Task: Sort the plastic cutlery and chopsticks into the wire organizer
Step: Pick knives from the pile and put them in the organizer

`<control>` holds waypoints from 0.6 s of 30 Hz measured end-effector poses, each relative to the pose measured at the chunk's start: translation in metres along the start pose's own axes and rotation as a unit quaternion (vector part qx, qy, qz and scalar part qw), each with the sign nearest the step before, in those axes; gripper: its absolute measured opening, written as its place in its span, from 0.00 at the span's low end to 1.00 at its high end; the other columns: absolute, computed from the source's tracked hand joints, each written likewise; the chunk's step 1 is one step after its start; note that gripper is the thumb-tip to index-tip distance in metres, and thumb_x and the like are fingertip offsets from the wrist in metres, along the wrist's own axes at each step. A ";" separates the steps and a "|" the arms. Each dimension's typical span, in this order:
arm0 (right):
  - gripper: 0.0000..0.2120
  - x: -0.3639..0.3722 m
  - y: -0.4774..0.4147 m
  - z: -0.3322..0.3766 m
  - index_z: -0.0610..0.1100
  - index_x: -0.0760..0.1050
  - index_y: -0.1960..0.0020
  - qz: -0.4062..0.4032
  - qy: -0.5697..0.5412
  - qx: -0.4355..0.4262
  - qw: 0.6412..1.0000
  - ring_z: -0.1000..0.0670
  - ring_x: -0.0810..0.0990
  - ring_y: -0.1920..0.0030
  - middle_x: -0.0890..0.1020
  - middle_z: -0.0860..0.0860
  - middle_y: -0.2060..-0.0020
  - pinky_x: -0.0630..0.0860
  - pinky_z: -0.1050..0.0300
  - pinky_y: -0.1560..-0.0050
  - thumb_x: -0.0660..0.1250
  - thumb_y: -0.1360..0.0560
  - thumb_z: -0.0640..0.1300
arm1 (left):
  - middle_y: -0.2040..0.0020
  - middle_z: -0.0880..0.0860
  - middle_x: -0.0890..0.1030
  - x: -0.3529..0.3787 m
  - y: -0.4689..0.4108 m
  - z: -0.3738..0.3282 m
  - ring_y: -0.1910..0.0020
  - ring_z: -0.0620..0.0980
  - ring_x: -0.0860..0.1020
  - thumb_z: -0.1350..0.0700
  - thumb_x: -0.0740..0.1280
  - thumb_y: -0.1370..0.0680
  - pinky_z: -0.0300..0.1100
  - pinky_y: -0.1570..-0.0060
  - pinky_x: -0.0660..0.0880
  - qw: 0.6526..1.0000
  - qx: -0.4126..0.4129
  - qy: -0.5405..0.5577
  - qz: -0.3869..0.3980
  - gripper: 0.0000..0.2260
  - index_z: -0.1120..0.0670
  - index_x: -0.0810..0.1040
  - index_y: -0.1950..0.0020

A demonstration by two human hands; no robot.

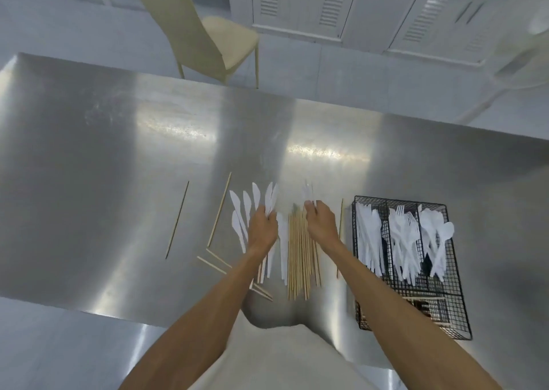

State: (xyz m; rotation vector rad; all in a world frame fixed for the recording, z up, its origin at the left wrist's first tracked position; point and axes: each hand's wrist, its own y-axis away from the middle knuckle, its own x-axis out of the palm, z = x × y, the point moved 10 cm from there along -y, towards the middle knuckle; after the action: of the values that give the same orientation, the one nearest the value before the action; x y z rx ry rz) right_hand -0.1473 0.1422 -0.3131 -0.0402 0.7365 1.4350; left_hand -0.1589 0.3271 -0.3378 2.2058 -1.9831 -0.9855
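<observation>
On the steel table (118, 152), far to the left, one chopstick (177, 220) lies alone. A second stick (219, 210) lies nearer the hands, with a few short sticks (215, 263) below it. These look like strays that have not been gathered.

Next come white knives (239, 220), spread like a fan on the table, with their blades pointing away from the person. The left hand (263, 229) has its fingers curled round a few of them. It is likely scooping them into one bunch so they can go over together.

In the middle lies a big bunch of chopsticks (300, 256), side by side and all pointing one way. That probably makes them easy to lift at once.

The right hand (319, 225) is above the far end of that bunch. It pinches a white piece (308, 192) between thumb and fingers. The piece is blurred, so its kind cannot be told. One more stick (340, 232) lies just right of this hand.

At the right stands the black wire organizer (460, 309). It has three long slots, with sorted knives (368, 238) in the left, forks (404, 235) in the middle and spoons (433, 232) in the right. Each kind has its own slot, so the knives on the table most likely belong in the left one. A slot across the near end holds something brown, too blurred to name.

No words or labels can be read anywhere.
</observation>
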 end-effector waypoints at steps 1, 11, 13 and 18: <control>0.18 -0.013 0.002 -0.007 0.43 0.68 0.58 -0.004 -0.009 0.007 1.000 0.50 0.72 0.62 0.72 0.49 0.64 0.68 0.53 0.59 0.57 0.15 0.55 | 0.52 0.55 0.78 0.013 0.003 -0.008 0.53 0.54 0.78 0.54 0.57 0.15 0.50 0.51 0.76 1.000 0.011 -0.001 0.011 0.10 0.59 0.74 0.44; 0.09 -0.115 0.014 -0.078 0.37 0.69 0.41 -0.002 -0.046 0.107 0.993 0.47 0.80 0.64 0.82 0.39 0.52 0.79 0.53 0.67 0.57 0.15 0.42 | 0.60 0.56 0.73 0.127 0.041 -0.069 0.62 0.52 0.71 0.56 0.56 0.17 0.48 0.62 0.67 0.991 0.009 0.056 0.125 0.11 0.60 0.74 0.52; 0.09 -0.125 0.017 -0.094 0.36 0.68 0.38 -0.004 -0.048 0.145 0.988 0.46 0.81 0.59 0.81 0.37 0.47 0.81 0.54 0.63 0.57 0.17 0.37 | 0.59 0.57 0.72 0.145 0.048 -0.078 0.62 0.52 0.70 0.59 0.56 0.18 0.48 0.64 0.67 0.988 0.008 0.048 0.149 0.08 0.57 0.70 0.55; 0.13 -0.143 0.020 -0.112 0.37 0.68 0.37 -0.017 -0.018 0.167 0.986 0.42 0.86 0.54 0.81 0.37 0.46 0.84 0.53 0.61 0.62 0.20 0.32 | 0.56 0.60 0.79 0.181 0.063 -0.082 0.67 0.52 0.81 0.65 0.58 0.19 0.40 0.72 0.78 0.981 -0.034 0.049 0.184 0.09 0.57 0.69 0.59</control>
State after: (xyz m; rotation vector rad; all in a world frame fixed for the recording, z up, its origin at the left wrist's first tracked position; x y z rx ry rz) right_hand -0.2082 -0.0297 -0.3244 0.2313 0.9345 1.2614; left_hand -0.1788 0.1196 -0.3251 1.7265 -2.1644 -0.8618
